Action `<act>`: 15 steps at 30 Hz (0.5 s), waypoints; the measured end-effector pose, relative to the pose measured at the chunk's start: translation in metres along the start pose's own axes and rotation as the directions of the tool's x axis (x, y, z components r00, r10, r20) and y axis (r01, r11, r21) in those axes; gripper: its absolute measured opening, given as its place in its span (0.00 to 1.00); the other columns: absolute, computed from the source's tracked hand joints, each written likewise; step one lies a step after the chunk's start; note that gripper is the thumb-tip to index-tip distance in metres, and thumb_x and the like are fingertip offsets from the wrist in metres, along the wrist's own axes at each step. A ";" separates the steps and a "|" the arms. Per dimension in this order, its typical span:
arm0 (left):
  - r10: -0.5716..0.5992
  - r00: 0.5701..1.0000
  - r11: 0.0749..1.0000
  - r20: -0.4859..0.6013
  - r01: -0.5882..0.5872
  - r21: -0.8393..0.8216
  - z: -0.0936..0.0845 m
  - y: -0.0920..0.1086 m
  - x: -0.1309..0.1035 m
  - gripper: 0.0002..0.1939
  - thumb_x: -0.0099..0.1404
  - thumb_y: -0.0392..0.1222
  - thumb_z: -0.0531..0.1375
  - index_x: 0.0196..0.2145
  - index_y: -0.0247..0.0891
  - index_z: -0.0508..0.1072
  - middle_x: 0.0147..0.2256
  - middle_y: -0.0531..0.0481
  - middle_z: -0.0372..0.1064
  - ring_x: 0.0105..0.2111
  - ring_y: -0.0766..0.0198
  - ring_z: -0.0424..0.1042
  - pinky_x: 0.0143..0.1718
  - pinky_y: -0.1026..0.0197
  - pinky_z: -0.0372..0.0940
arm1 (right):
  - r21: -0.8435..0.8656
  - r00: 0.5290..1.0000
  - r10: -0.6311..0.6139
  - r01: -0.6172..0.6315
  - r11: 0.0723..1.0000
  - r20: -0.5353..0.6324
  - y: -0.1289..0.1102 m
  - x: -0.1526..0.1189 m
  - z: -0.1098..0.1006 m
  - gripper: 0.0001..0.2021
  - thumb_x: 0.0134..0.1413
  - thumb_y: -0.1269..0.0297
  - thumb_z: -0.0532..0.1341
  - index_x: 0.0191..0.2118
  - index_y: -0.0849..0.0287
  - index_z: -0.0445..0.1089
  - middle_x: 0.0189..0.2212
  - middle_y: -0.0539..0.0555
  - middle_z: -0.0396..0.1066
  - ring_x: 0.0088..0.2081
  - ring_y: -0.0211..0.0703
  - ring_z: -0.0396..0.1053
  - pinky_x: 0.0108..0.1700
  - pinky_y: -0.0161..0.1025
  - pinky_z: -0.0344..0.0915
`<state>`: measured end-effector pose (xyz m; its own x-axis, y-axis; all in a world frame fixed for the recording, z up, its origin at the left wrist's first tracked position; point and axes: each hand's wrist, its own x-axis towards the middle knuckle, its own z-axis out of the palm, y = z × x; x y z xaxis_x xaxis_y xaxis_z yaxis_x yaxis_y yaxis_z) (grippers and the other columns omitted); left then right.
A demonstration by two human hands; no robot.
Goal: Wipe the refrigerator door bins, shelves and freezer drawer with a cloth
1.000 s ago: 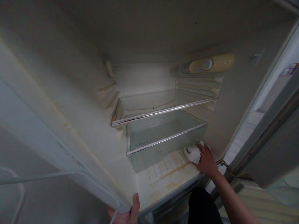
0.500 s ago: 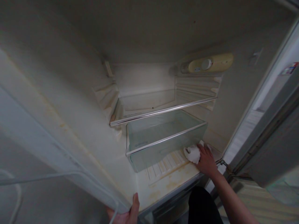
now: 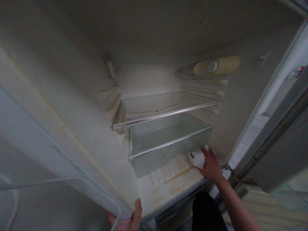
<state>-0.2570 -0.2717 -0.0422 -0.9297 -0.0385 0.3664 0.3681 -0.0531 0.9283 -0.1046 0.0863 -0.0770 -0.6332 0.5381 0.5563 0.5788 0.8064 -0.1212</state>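
Note:
My right hand point(image 3: 211, 166) presses a crumpled white cloth point(image 3: 197, 158) against the right end of the fridge floor point(image 3: 168, 191), which has yellowish-brown stains and a ribbed part. Its fingers rest over the cloth. At the bottom, my left hand point(image 3: 128, 221) grips the lower front edge of the fridge's left wall point(image 3: 113, 199), thumb up on the inner side. Between and behind the hands stands a clear drawer point(image 3: 168, 147), tilted in the view, below a glass shelf point(image 3: 168, 114).
A yellowed lamp housing with a round dial point(image 3: 212, 66) is on the right inner wall. The open door point(image 3: 281, 154) stands at the right, near a metal hinge point(image 3: 229, 170). A white cable point(image 3: 60, 179) crosses the lower left. My dark-clothed knee point(image 3: 207, 211) is below.
The whole view has shifted slightly to the left. Both hands and the cloth keep nearly the same places in the fridge.

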 end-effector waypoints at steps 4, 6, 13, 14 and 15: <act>-0.045 0.999 0.998 -0.001 0.045 -0.052 0.002 0.002 -0.001 0.41 0.44 0.46 0.74 0.55 0.38 0.66 0.36 0.44 0.79 0.33 0.53 0.79 0.36 0.54 0.76 | -0.004 1.000 -0.006 0.006 1.000 0.029 0.000 0.001 -0.002 0.28 0.56 0.57 0.58 0.60 0.65 0.66 0.62 0.64 0.63 0.62 0.63 0.60 0.65 0.58 0.55; -0.050 0.998 0.997 -0.024 0.049 -0.066 0.004 0.004 -0.001 0.38 0.44 0.46 0.73 0.52 0.37 0.67 0.35 0.44 0.79 0.32 0.54 0.79 0.35 0.54 0.76 | -0.003 1.000 0.012 -0.012 1.000 0.023 -0.001 0.000 -0.002 0.28 0.55 0.58 0.58 0.60 0.65 0.66 0.62 0.64 0.63 0.62 0.64 0.59 0.65 0.58 0.55; -0.010 1.000 1.000 -0.013 0.010 0.007 0.002 0.004 0.002 0.30 0.45 0.46 0.73 0.45 0.38 0.71 0.32 0.45 0.78 0.31 0.53 0.79 0.32 0.55 0.76 | 0.190 0.998 0.043 -0.050 0.980 0.040 0.003 0.007 -0.004 0.24 0.55 0.63 0.56 0.57 0.65 0.71 0.60 0.65 0.66 0.61 0.63 0.62 0.64 0.60 0.56; -0.009 1.000 1.000 -0.015 0.009 0.009 0.002 0.003 0.002 0.31 0.44 0.45 0.73 0.46 0.38 0.71 0.33 0.45 0.79 0.32 0.53 0.79 0.33 0.55 0.76 | 0.271 0.997 0.057 -0.066 0.960 0.041 0.006 0.013 -0.005 0.24 0.55 0.64 0.55 0.56 0.64 0.72 0.57 0.66 0.69 0.59 0.62 0.65 0.63 0.59 0.58; -0.015 1.000 1.000 -0.021 0.015 0.008 0.002 0.002 0.002 0.33 0.44 0.45 0.73 0.48 0.38 0.70 0.35 0.44 0.79 0.33 0.53 0.79 0.33 0.55 0.76 | 0.364 0.996 0.088 -0.092 0.927 0.030 0.008 0.020 -0.007 0.23 0.56 0.63 0.54 0.55 0.64 0.73 0.55 0.65 0.71 0.57 0.60 0.67 0.62 0.58 0.60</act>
<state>-0.2583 -0.2698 -0.0392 -0.9345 -0.0583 0.3512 0.3540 -0.0456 0.9341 -0.1085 0.1018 -0.0609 -0.5953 0.6137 0.5187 0.4077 0.7869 -0.4631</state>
